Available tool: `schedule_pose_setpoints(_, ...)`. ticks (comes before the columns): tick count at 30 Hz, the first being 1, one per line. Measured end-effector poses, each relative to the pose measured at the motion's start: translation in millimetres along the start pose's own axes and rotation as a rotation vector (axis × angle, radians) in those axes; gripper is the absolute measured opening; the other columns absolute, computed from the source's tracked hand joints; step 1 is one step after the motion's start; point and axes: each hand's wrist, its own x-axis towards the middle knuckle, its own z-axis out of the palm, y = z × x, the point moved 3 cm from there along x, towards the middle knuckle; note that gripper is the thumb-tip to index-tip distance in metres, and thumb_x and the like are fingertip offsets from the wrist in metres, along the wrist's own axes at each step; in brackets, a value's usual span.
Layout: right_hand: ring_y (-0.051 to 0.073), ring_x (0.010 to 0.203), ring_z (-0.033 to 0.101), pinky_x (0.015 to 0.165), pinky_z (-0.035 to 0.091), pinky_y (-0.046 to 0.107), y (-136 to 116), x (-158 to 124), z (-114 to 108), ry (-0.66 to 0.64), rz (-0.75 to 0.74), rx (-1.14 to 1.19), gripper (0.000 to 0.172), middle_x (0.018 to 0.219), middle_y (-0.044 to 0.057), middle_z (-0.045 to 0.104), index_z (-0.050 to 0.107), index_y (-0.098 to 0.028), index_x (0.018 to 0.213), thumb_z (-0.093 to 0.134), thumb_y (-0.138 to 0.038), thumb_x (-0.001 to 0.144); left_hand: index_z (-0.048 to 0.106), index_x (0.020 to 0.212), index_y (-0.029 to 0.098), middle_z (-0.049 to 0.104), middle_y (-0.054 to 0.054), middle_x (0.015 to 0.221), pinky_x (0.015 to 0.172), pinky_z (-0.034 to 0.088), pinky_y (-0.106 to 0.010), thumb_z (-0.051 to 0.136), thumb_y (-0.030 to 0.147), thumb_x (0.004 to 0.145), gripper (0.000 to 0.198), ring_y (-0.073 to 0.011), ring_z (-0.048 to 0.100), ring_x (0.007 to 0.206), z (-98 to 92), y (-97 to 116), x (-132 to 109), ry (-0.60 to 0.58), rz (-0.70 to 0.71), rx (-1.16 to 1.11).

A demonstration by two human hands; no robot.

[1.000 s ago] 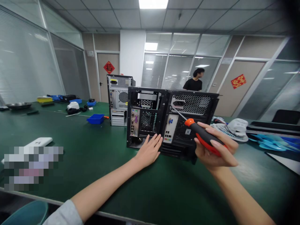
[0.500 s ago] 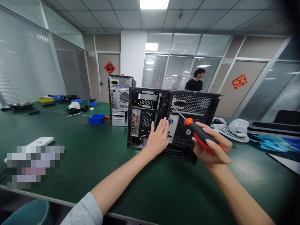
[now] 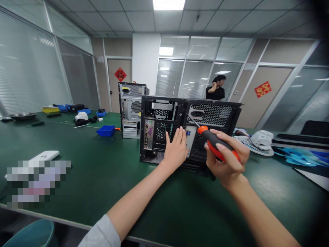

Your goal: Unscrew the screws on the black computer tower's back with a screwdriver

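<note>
A black computer case (image 3: 218,115) lies on its side on the green table (image 3: 89,171), its rear panel facing me. My left hand (image 3: 176,148) rests flat against that panel near the port plate, fingers stretched out and together. My right hand (image 3: 226,161) is wrapped round the orange and black handle of a screwdriver (image 3: 214,140). The metal shaft points up and left, and its tip touches the panel just left of the power supply grille.
A second, grey computer case (image 3: 130,109) stands upright behind. A blue bin (image 3: 105,130) and small items lie at the far left. A white device (image 3: 260,139), a white fan guard and blue fan blades (image 3: 299,156) lie at the right. A person in black stands behind the case.
My left hand rose from the table edge onto the rear panel. My right hand moved the screwdriver slightly left and closer to the case. The person behind raised an arm.
</note>
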Motion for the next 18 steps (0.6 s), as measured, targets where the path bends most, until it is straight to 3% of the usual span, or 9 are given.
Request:
schedule_pose_setpoints(6, 0.022, 0.103, 0.062, 0.08, 0.058, 0.039, -7.8, 23.2, 4.2, -0.02, 0.043, -0.078, 0.054, 0.111, 0.011, 0.059, 0.039, -0.019, 0.124, 0.065, -0.008, 0.078, 0.015, 0.145, 0.002, 0.011, -0.015, 0.155, 0.112, 0.016, -0.062, 0.03, 0.031, 0.092, 0.062, -0.0242, 0.013, 0.145, -1.5, 1.1, -0.6, -0.009, -0.013, -0.032)
schedule_pose_setpoints(10, 0.022, 0.098, 0.064, 0.078, 0.057, 0.039, -4.4, 26.4, 8.3, 0.028, 0.119, -0.025, 0.063, 0.107, 0.01, 0.062, 0.036, -0.018, 0.129, 0.069, -0.01, 0.076, 0.016, 0.145, 0.002, 0.012, -0.015, 0.155, 0.111, 0.016, -0.063, 0.032, 0.029, 0.092, 0.062, -0.0244, 0.014, 0.145, -2.3, 1.1, -0.3, -0.002, -0.021, -0.068)
schedule_pose_setpoints(18, 0.024, 0.099, 0.065, 0.08, 0.058, 0.043, -3.4, 31.6, 15.1, 0.082, 0.174, 0.043, 0.057, 0.108, 0.01, 0.061, 0.039, -0.019, 0.128, 0.069, -0.026, 0.08, 0.022, 0.144, 0.006, 0.017, -0.016, 0.154, 0.11, 0.016, -0.066, 0.034, 0.027, 0.092, 0.057, -0.0243, 0.019, 0.144, -13.8, 1.3, 3.5, -0.053, -0.068, -0.195)
